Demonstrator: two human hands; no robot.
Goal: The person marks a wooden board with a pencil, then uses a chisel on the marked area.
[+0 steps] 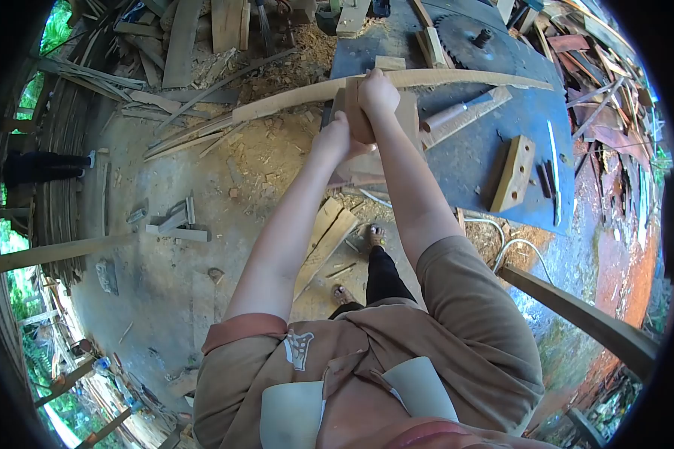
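Observation:
Both my arms reach forward over the edge of a blue metal saw table [479, 150]. My right hand [377, 91] presses on top of a long curved wooden strip [427, 78] that lies across the table and sticks out to the left. My left hand [334, 138] grips a wooden block [358, 112] that stands against the strip, just below my right hand. A round saw blade [468, 37] rises from the table behind the strip.
A wooden block with holes [514, 173], a short pipe-handled tool [457, 114] and a thin rod [553, 161] lie on the table. Scrap planks and sawdust [202, 67] cover the ground at left. Flat boards [326, 239] lie by my feet. A person's legs [45, 166] stand far left.

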